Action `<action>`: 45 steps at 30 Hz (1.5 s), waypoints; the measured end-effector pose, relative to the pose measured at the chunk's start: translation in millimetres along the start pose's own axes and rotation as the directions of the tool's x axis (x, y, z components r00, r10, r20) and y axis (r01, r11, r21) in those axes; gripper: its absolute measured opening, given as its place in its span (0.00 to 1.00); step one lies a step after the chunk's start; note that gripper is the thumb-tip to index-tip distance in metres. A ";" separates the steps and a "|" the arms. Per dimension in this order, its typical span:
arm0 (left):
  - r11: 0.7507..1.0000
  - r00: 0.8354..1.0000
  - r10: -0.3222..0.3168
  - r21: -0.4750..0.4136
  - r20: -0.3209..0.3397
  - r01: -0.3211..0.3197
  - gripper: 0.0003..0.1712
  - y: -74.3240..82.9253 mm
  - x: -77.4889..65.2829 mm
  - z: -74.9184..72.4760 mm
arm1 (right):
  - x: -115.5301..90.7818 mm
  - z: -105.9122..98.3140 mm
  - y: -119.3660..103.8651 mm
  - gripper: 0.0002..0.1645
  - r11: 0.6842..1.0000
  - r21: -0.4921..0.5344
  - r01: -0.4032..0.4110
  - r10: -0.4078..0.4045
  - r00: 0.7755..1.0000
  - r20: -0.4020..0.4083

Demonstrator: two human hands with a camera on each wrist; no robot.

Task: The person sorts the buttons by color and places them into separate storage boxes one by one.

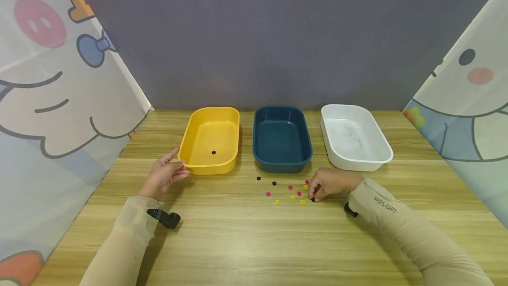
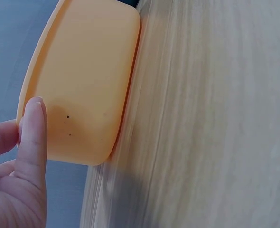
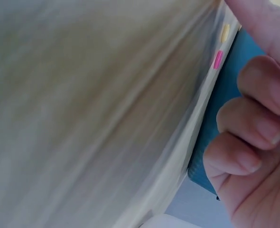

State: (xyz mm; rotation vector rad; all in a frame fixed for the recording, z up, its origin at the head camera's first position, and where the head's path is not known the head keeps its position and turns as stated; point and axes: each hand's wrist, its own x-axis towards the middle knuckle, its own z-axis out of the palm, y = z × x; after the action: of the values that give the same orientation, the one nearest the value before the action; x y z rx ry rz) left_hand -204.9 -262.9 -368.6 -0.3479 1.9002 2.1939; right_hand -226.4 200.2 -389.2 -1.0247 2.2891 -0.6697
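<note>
My left hand (image 1: 164,174) holds the near left corner of a yellow tray (image 1: 208,170), pinching its rim. In the left wrist view the thumb lies against the tray's outer wall (image 2: 83,80), fingers at the rim. One black button (image 1: 213,152) lies inside that tray. Right of the loose buttons, my right hand (image 1: 329,182) has thumb and forefinger pinching another black button (image 1: 313,199) at the tabletop. The other right-hand fingers (image 3: 247,121) curl toward the palm; that button is out of sight in the right wrist view. Nearby lie pink buttons (image 1: 268,194), yellow buttons (image 1: 277,202) and two black buttons (image 1: 274,183).
A dark blue tray (image 1: 282,167) stands in the middle at the back, with a white tray (image 1: 359,165) to its right. Behind the wooden table (image 1: 246,246) rises a grey partition (image 1: 254,39). Cartoon-printed panels (image 1: 59,114) flank both sides.
</note>
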 end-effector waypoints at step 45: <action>0.999 0.999 0.024 -0.022 0.033 -0.023 0.40 -2.6 -1.0 -0.9 | -6.6 14.0 -23.1 0.06 0.734 -0.648 0.203 -0.392 0.906 -0.160</action>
State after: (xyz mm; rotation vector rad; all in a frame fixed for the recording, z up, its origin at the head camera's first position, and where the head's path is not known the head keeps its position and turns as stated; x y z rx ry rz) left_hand -203.1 -263.5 -370.8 -0.2929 1.8739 2.2226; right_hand -201.8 188.7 -383.2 -1.7375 2.7063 -0.1582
